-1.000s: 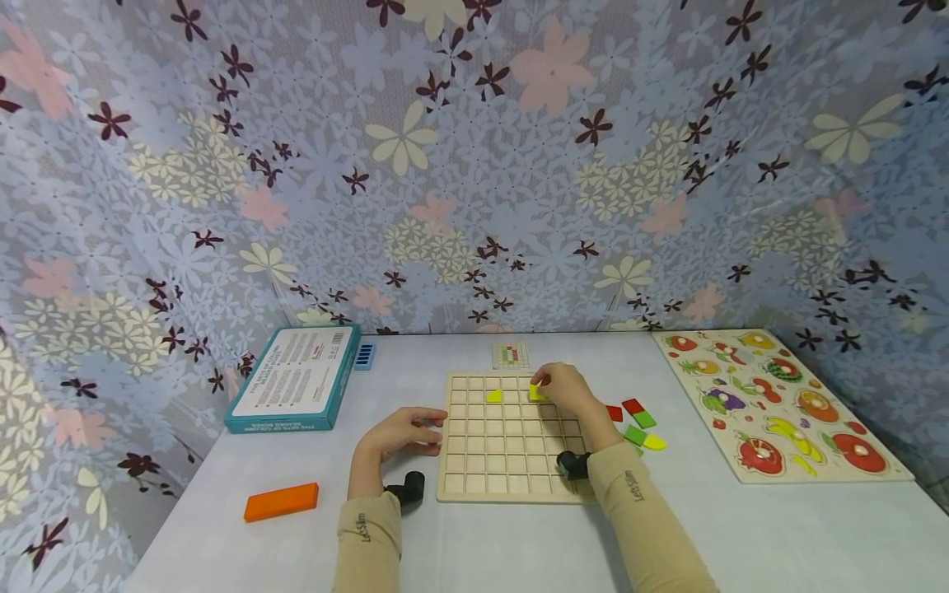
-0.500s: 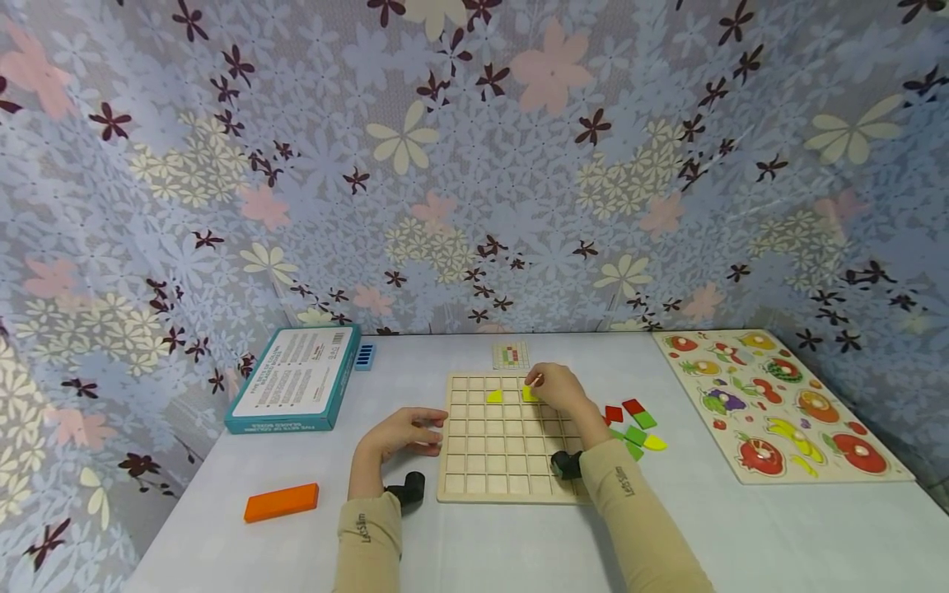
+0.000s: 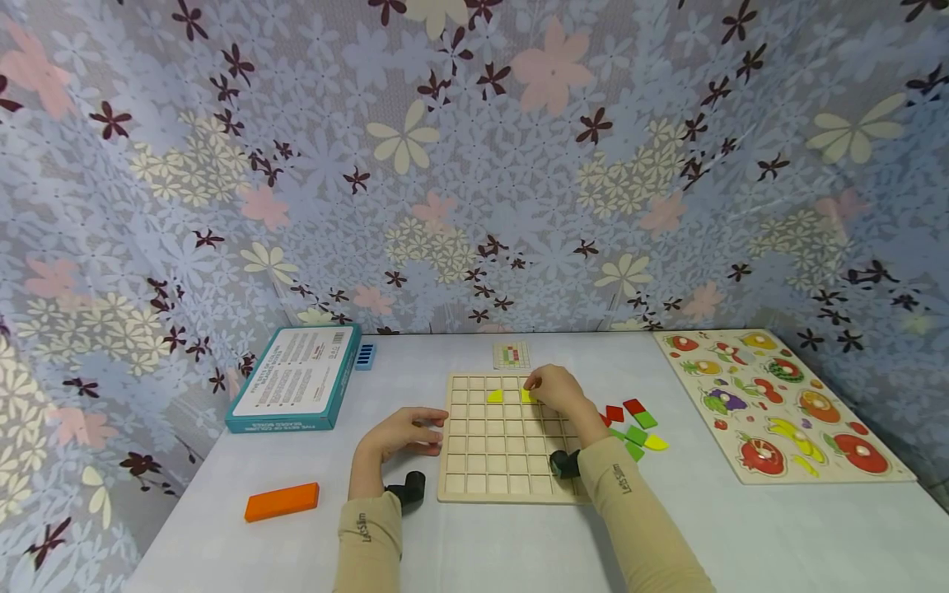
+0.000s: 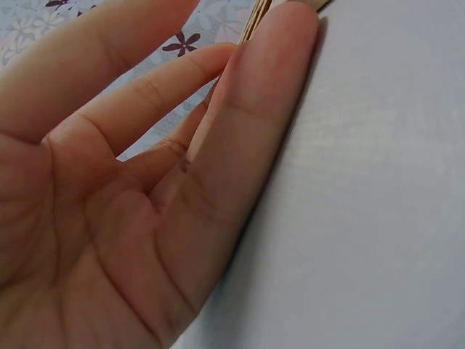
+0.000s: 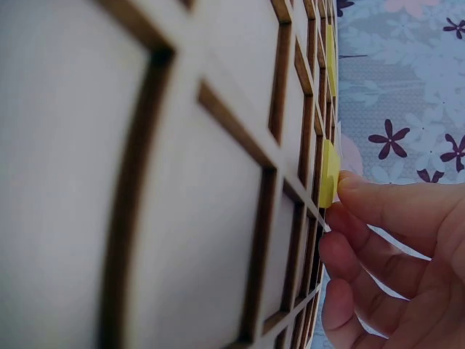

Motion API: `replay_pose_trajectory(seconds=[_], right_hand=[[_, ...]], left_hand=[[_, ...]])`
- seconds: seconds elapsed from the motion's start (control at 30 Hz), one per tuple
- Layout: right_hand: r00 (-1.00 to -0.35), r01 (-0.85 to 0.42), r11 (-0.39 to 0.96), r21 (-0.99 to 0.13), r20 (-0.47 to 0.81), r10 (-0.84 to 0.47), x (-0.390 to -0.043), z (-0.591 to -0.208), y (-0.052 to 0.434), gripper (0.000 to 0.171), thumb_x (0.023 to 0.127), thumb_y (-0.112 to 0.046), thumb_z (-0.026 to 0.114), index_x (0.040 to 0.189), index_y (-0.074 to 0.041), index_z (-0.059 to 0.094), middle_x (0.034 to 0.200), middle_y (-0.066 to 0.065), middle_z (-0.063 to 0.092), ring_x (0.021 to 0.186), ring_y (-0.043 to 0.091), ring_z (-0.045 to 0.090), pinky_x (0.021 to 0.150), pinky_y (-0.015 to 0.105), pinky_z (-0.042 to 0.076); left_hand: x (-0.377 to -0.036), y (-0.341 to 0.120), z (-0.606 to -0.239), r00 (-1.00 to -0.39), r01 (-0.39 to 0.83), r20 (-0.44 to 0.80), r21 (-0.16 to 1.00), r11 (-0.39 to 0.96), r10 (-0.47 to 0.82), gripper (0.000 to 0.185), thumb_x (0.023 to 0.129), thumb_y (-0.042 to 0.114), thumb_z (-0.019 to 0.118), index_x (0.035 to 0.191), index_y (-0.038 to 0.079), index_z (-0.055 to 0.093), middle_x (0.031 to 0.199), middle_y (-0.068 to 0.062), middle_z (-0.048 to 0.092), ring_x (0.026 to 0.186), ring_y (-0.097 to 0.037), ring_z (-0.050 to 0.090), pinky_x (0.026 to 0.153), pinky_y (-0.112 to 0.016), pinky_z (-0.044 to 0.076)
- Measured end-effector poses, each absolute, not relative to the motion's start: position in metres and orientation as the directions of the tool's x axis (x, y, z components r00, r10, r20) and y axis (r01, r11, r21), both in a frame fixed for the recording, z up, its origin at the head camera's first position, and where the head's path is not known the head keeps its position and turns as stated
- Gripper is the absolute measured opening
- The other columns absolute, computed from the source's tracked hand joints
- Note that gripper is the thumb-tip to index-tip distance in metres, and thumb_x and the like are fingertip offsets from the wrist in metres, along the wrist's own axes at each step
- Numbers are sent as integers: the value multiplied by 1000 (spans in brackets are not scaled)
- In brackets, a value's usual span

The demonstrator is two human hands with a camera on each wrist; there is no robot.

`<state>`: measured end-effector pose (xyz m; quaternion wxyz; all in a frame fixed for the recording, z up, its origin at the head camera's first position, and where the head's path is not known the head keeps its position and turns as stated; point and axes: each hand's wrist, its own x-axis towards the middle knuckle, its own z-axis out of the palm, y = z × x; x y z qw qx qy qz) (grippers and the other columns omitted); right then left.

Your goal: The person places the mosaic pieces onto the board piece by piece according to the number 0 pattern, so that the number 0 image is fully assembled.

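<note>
A wooden grid board (image 3: 498, 445) lies on the table in front of me. My left hand (image 3: 404, 431) rests at its left edge, fingers mostly straight; in the left wrist view the fingertips (image 4: 280, 36) meet the board's side. Over the upper right part of the board, my right hand (image 3: 559, 391) pinches a yellow tile (image 3: 526, 396) in a cell of the grid. From the right wrist, that yellow tile (image 5: 329, 174) appears under a fingertip, partly covered. Another yellow tile (image 3: 494, 397), with a curved side, sits in the same row further left.
Several red, green and yellow tiles (image 3: 635, 436) lie right of the board. A small pattern card (image 3: 511, 356) is behind it. A fruit puzzle board (image 3: 749, 391) occupies the right, a teal box (image 3: 296, 375) and a small blue item (image 3: 365, 357) the left, near an orange block (image 3: 282, 501).
My right hand has shifted slightly left with the yellow tile, which now lies lower in a cell. The left hand has stayed in place.
</note>
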<state>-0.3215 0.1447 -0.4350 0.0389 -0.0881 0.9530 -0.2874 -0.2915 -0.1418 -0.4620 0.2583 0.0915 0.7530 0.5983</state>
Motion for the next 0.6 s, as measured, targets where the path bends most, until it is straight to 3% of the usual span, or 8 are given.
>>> replay_pose_trajectory(seconds=[0.6], right_hand=[[-982, -109, 821, -560, -68, -176, -322, -434, 145, 15, 85, -3, 61, 98, -2, 69, 96, 11, 65, 88, 27, 59, 72, 37, 52]], left_hand=[[-293, -143, -461, -847, -172, -284, 946, 274, 450, 49, 81, -1, 64, 128, -6, 50, 118, -18, 54, 78, -17, 64, 75, -33, 57]])
